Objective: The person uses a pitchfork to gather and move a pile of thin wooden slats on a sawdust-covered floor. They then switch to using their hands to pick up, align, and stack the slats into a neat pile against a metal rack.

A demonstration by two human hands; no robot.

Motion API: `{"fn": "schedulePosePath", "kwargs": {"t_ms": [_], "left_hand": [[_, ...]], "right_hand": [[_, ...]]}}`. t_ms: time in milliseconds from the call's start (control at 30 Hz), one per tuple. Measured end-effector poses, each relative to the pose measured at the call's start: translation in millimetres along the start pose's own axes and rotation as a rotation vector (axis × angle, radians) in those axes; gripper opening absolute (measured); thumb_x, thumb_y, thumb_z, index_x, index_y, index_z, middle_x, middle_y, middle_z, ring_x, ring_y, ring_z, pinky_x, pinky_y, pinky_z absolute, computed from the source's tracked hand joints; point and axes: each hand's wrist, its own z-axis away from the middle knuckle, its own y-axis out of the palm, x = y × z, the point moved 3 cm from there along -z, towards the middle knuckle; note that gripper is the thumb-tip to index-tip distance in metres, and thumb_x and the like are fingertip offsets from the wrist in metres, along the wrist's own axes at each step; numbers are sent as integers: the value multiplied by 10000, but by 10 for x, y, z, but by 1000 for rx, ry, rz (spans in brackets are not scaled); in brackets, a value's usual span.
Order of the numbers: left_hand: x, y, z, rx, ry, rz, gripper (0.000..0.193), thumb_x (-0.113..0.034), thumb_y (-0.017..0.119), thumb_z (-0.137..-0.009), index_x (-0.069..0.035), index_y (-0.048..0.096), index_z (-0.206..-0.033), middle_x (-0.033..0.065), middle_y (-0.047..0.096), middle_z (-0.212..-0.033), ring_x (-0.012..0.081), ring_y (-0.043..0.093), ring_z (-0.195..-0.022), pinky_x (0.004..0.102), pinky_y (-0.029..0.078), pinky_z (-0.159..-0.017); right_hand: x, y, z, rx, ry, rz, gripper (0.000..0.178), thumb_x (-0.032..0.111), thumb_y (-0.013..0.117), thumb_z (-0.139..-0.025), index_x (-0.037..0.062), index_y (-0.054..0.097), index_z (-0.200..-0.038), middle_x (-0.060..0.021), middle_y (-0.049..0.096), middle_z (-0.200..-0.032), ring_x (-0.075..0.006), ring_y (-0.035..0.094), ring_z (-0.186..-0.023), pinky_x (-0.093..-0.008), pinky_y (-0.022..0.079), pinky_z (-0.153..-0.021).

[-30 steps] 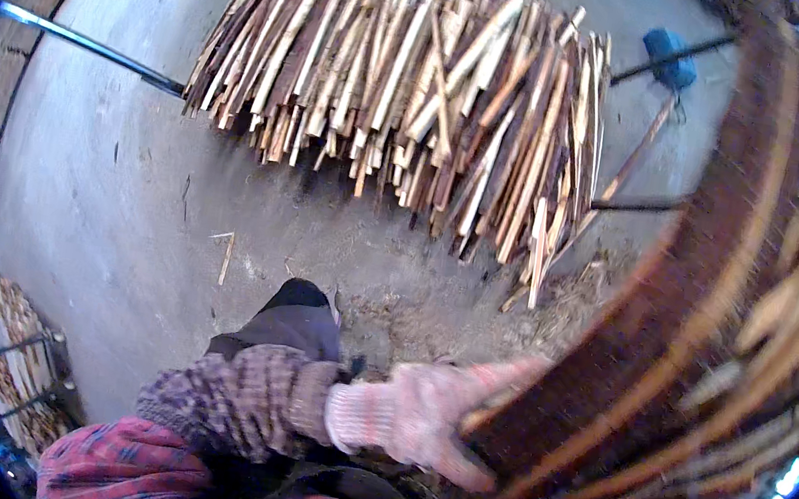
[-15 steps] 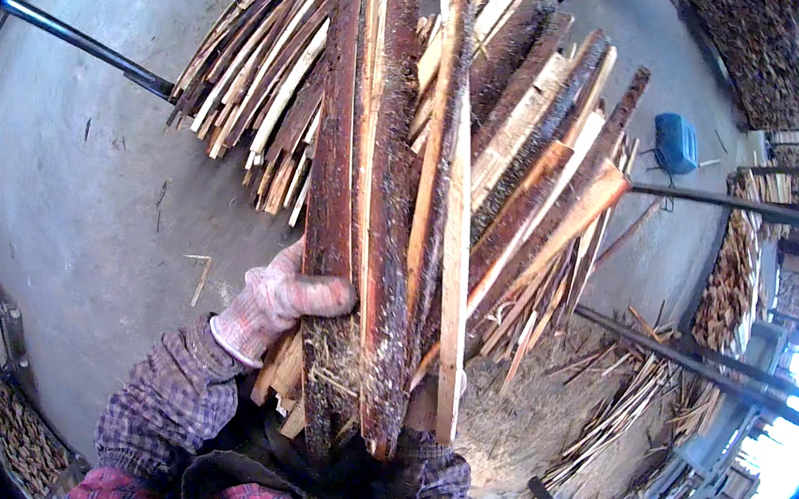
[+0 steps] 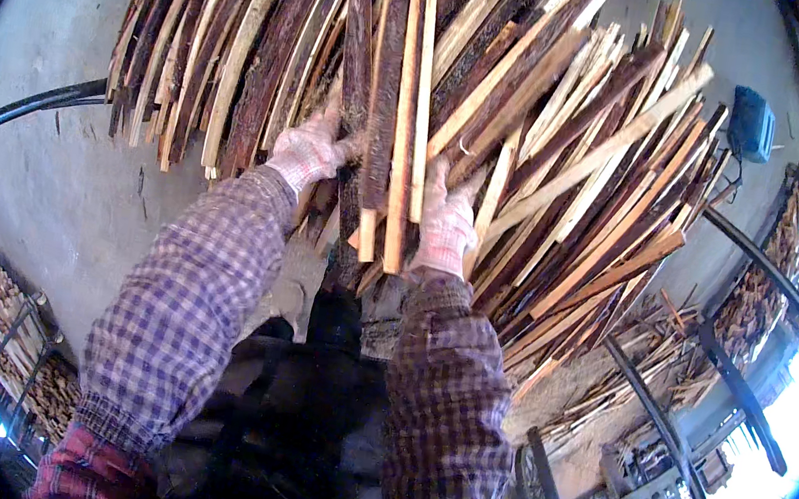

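Grey concrete floor (image 3: 42,203), dusty. Big pile of wood strips (image 3: 570,181) at twelve o'clock, base hidden. Blue container (image 3: 751,124) sits on floor at two o'clock. Loose thin sticks (image 3: 591,406) lie scattered at four o'clock, tan litter (image 3: 583,466) beside them.

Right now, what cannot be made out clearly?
In the head view:
Palms of the pinkish knit-gloved left hand and right hand: hidden behind the hands themselves.
Far ends of central brown-and-cream wooden strips: cut off by top edge.
Blue boxy object: too small to identify.
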Motion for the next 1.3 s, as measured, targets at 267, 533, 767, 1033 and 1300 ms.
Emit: {"fn": "schedulePosePath", "kwargs": {"t_ms": [267, 533, 767, 1033, 1300], "left_hand": [[30, -330, 227, 70, 117, -64, 794, -560, 455, -796, -75, 184, -1363, 209, 444, -1240, 338, 454, -1129, 402, 377, -929], [2058, -647, 1017, 30, 281, -27, 721, -552, 485, -777, -130, 310, -1334, 196, 496, -1200, 281, 521, -1062, 352, 422, -870], [3719, -1339, 1741, 278, -95, -378, 718, -518, 529, -757, -33, 390, -1268, 189, 552, -1126, 301, 539, -1038, 371, 428, -862], [3732, -751, 1497, 504, -39, -379, 578, -441, 543, -775, -34, 482, -1181, 146, 592, -1054, 231, 607, -852, 320, 477, -725], [1012, 813, 2097, 351, 536, -535, 364, -340, 580, -785, -69, 601, -1028, 77, 633, -819, 142, 592, -626, 267, 475, -579]], "right_hand": [[85, -120, 217, -132, 71, 170, 824, 667, 353, -773, 173, 137, -1396, -152, 420, -1302, -310, 431, -1175, -368, 311, -965], [-787, 724, 1815, -366, 22, -133, 687, 478, 483, -822, 77, 287, -1344, -173, 382, -1323, -308, 406, -1192, -371, 345, -962], [-2389, 2064, 3481, 145, 538, 174, 560, 561, 472, -769, 126, 573, -1107, -121, 638, -953, -281, 595, -910, -359, 429, -803], [-3334, 2807, 4477, 445, 919, -602, 258, 313, 543, -812, 75, 581, -718, -47, 566, -622, -152, 475, -463, -306, 347, -424], [-4603, 4058, 4822, 373, 769, -554, 545, 499, 543, -750, 128, 551, -1149, -118, 599, -1071, -248, 561, -994, -336, 435, -818]]}}
